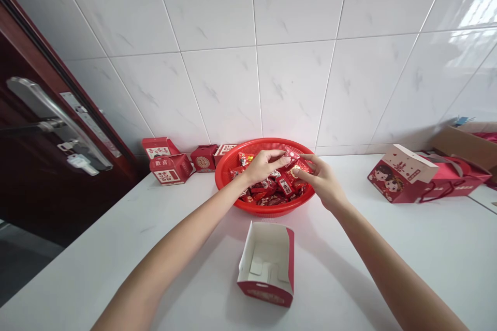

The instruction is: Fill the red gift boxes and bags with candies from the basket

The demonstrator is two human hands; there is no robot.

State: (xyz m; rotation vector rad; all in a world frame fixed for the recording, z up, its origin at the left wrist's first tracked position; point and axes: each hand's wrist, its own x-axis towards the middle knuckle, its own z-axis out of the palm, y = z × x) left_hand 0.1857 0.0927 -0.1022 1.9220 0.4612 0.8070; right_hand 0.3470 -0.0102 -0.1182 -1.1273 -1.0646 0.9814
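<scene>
Above a red plastic basket (267, 211) filled with wrapped candies (267, 186), both my hands are close together. My left hand (266, 165) pinches a red wrapped candy with pale dots (292, 157) between thumb and fingers. Close beside it, my right hand (324, 178) has its thumb and fingers closed around a shiny red-and-gold wrapped candy (303, 166), partly hidden by the fingers. In front of the basket stands a red gift box (266, 295), its top open, showing a white inside with no candy in it.
Small red gift boxes (171, 169) stand against the tiled wall at the left. At the right lies a larger red gift box with a handle (427, 181), near a brown cardboard box (452, 137). A dark red door (34, 165) borders the white table on the left.
</scene>
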